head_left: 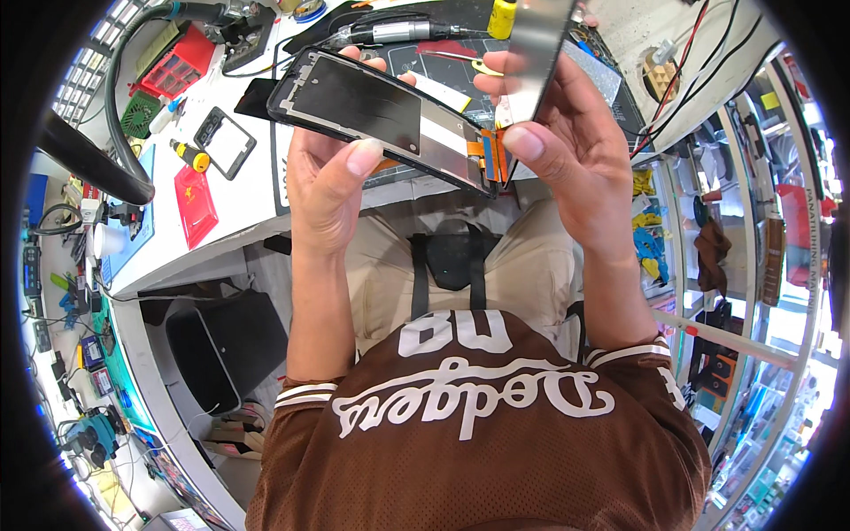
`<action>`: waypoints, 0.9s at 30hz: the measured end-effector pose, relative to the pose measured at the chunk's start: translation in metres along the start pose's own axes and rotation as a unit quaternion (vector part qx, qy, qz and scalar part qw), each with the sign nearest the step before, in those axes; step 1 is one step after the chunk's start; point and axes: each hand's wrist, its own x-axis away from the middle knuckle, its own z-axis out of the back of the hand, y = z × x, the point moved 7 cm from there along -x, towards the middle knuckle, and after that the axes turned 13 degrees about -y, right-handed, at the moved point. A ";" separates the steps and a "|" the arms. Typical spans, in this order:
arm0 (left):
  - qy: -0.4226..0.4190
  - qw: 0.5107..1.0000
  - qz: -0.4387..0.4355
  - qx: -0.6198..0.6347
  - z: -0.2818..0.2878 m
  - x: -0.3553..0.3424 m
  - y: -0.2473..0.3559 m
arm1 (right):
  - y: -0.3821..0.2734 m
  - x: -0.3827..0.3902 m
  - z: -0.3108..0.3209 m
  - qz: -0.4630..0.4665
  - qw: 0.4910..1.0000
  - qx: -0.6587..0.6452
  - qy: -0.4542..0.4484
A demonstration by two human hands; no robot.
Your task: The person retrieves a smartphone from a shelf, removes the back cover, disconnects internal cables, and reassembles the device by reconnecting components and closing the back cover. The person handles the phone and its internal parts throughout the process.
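My left hand [329, 181] is closed around the edges of a black phone frame [354, 102], thumb on its near edge and fingertips at its far side. The frame's inner side faces up, dark with a silvery metal part. In my right hand [575, 146] stands a shiny phone panel [533, 66], tilted steeply and gripped between thumb and fingers. An orange flex cable [487, 152] lies between the two pieces at the frame's right end, close to my right thumb. Whether the cable joins both pieces, I cannot tell.
On the white bench [257, 208] lie an empty phone frame [225, 142], a yellow-black screwdriver [189, 157] and a red packet [195, 205]. Behind my hands are a silver rotary tool [390, 33] and yellow bottle [501, 18]. A black flexible arm [111, 97] curves over the left side.
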 end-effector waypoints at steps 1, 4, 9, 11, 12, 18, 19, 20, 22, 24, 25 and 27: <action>-0.003 1.000 -0.009 0.017 0.000 0.000 0.000 | 0.000 -0.001 0.000 -0.002 1.000 0.018 -0.008; -0.008 0.999 -0.029 0.045 0.000 0.003 0.000 | 0.002 -0.003 -0.003 -0.019 0.997 0.068 -0.032; 0.003 0.999 -0.017 0.034 0.000 0.009 0.002 | 0.000 -0.010 -0.012 -0.054 0.989 0.121 -0.068; 0.007 0.999 -0.004 0.039 -0.003 0.013 0.002 | -0.002 -0.012 -0.015 -0.059 0.984 0.145 -0.085; 0.006 0.999 0.000 0.040 -0.003 0.014 0.002 | -0.002 -0.013 -0.018 -0.062 0.982 0.154 -0.092; 0.007 0.998 -0.038 0.048 0.002 0.011 0.001 | 0.003 -0.017 -0.014 -0.088 0.992 0.055 -0.077; 0.007 0.998 -0.040 0.057 0.003 0.010 -0.001 | 0.006 -0.017 -0.012 -0.096 0.993 0.004 -0.066; 0.006 0.998 -0.039 0.053 0.003 0.011 0.000 | 0.005 -0.017 -0.011 -0.090 0.994 -0.007 -0.057; 0.003 0.998 -0.036 0.046 0.004 0.012 0.001 | 0.003 -0.016 -0.010 -0.076 0.996 -0.028 -0.039; 0.010 0.998 -0.048 0.051 0.004 0.010 0.002 | 0.000 -0.016 -0.008 -0.057 0.998 -0.019 -0.028; 0.013 0.997 -0.053 0.054 0.004 0.010 0.002 | -0.002 -0.015 -0.009 -0.049 0.998 -0.032 -0.015; 0.023 0.997 -0.049 0.061 0.003 0.011 0.003 | -0.004 -0.014 -0.009 -0.031 0.999 -0.011 -0.019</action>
